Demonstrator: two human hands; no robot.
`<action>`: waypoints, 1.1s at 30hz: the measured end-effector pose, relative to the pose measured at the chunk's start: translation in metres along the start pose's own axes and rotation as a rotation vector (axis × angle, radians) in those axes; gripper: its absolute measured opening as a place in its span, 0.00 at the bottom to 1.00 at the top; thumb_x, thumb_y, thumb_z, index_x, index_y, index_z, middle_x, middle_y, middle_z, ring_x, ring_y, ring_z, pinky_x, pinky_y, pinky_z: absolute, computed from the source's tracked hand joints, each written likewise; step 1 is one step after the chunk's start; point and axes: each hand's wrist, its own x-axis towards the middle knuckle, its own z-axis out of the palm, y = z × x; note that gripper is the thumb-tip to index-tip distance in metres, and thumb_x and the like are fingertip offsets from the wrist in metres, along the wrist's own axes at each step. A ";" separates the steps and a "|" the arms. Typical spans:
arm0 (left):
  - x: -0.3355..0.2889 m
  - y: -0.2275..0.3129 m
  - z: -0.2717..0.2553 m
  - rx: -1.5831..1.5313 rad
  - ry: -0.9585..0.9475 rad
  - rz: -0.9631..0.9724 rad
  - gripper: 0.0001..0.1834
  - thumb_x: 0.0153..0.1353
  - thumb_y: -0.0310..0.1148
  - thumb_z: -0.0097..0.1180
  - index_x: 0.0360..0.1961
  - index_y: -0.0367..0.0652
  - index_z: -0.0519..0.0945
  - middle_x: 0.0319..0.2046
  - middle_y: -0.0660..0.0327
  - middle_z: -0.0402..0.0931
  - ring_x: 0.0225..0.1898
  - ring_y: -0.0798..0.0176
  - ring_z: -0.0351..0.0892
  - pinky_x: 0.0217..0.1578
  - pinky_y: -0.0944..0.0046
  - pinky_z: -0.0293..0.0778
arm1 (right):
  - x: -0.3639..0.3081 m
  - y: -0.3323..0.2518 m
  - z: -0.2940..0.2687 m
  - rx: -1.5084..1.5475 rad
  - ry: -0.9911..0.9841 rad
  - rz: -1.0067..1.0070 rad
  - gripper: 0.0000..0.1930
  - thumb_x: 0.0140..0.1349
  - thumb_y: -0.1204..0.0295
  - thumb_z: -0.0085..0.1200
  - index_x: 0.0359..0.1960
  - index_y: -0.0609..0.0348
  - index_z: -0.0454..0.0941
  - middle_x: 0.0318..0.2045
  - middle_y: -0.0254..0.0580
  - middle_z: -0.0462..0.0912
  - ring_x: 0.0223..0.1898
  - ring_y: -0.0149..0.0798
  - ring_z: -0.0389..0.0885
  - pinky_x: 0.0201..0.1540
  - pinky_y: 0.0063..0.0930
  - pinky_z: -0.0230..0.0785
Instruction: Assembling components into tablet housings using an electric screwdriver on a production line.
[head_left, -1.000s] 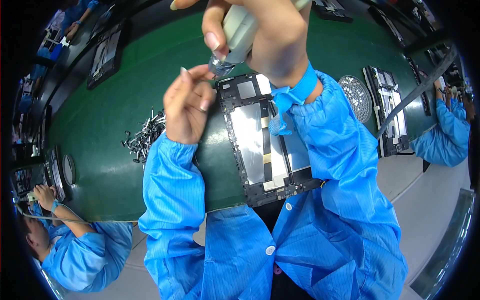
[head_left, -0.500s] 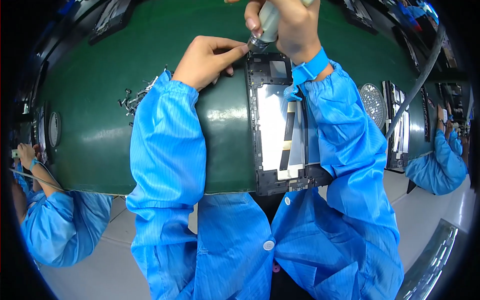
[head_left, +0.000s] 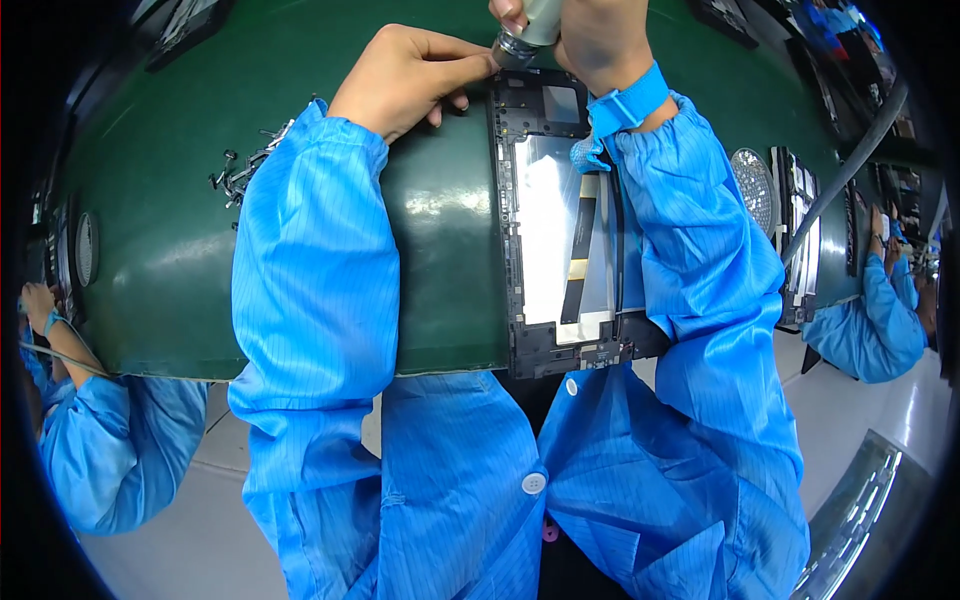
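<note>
Head view: the right hand (head_left: 605, 45) is gripping a driver (head_left: 541, 22) at the eleven-o'clock corner of a tablet chassis (head_left: 548, 230) lying on the worktop (head_left: 445, 270); the left hand's (head_left: 400, 85) pinch is indeterminate. Screw work is apparently proceeding, next requiring steady alignment.

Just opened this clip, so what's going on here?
A person in blue sleeves works at a green table. The right hand grips a pale tool, its metal end at the upper left corner of an opened, tablet-like device. The left hand has its fingertips right by that end. Loose small parts lie beyond the left sleeve.
</note>
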 end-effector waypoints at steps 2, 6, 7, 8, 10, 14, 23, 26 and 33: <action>0.002 0.001 0.001 0.001 -0.004 0.003 0.13 0.59 0.33 0.62 0.41 0.37 0.86 0.30 0.59 0.84 0.25 0.72 0.78 0.18 0.74 0.70 | 0.000 -0.002 -0.001 -0.016 -0.005 0.008 0.10 0.62 0.71 0.51 0.30 0.69 0.78 0.26 0.46 0.83 0.14 0.29 0.74 0.14 0.20 0.63; 0.003 0.000 0.001 0.022 -0.009 0.009 0.13 0.59 0.34 0.62 0.42 0.37 0.86 0.31 0.59 0.84 0.25 0.72 0.78 0.18 0.74 0.70 | 0.000 0.001 0.002 0.091 0.033 -0.012 0.10 0.62 0.72 0.51 0.30 0.69 0.78 0.26 0.46 0.83 0.15 0.29 0.74 0.14 0.20 0.62; 0.002 -0.001 0.001 0.024 -0.006 0.009 0.13 0.60 0.34 0.61 0.42 0.37 0.86 0.31 0.58 0.84 0.25 0.72 0.78 0.19 0.74 0.71 | 0.000 0.003 0.002 0.042 0.039 -0.041 0.10 0.62 0.72 0.51 0.30 0.69 0.78 0.26 0.46 0.83 0.15 0.29 0.74 0.14 0.20 0.62; 0.002 -0.001 0.001 0.023 -0.003 0.006 0.13 0.60 0.34 0.61 0.42 0.37 0.86 0.31 0.58 0.84 0.25 0.72 0.78 0.19 0.74 0.71 | 0.000 0.004 0.003 0.043 0.036 -0.039 0.10 0.62 0.72 0.51 0.30 0.69 0.78 0.26 0.46 0.83 0.15 0.29 0.74 0.14 0.20 0.62; 0.000 0.001 0.000 0.038 0.002 0.005 0.13 0.60 0.34 0.61 0.43 0.38 0.86 0.31 0.58 0.84 0.25 0.72 0.78 0.19 0.74 0.71 | 0.000 0.004 0.004 0.025 0.038 -0.047 0.10 0.62 0.72 0.51 0.30 0.69 0.78 0.26 0.46 0.83 0.14 0.29 0.74 0.14 0.20 0.62; 0.000 0.000 -0.001 0.046 0.006 0.016 0.14 0.60 0.35 0.61 0.43 0.38 0.86 0.31 0.58 0.84 0.26 0.72 0.78 0.19 0.74 0.71 | 0.000 0.003 0.005 -0.001 0.033 -0.056 0.10 0.62 0.72 0.51 0.29 0.69 0.78 0.26 0.46 0.83 0.14 0.29 0.74 0.14 0.20 0.62; -0.003 0.004 0.002 0.044 0.011 -0.004 0.15 0.63 0.34 0.58 0.45 0.34 0.84 0.28 0.61 0.81 0.25 0.74 0.75 0.19 0.76 0.66 | -0.002 0.005 0.009 -0.035 0.046 -0.065 0.13 0.64 0.74 0.51 0.23 0.69 0.79 0.17 0.40 0.79 0.13 0.28 0.74 0.14 0.20 0.61; -0.003 0.002 0.001 0.046 0.006 -0.025 0.15 0.63 0.33 0.58 0.45 0.34 0.84 0.28 0.60 0.80 0.25 0.74 0.74 0.19 0.76 0.66 | -0.001 0.008 0.007 -0.056 0.019 -0.080 0.14 0.63 0.74 0.51 0.21 0.68 0.78 0.14 0.38 0.77 0.12 0.28 0.73 0.14 0.21 0.61; -0.001 0.012 0.003 0.036 0.013 -0.040 0.13 0.61 0.33 0.59 0.41 0.34 0.85 0.26 0.60 0.80 0.23 0.74 0.74 0.18 0.75 0.67 | 0.002 -0.001 0.008 -0.072 0.092 -0.027 0.12 0.59 0.76 0.53 0.18 0.66 0.76 0.11 0.37 0.75 0.11 0.28 0.72 0.13 0.22 0.61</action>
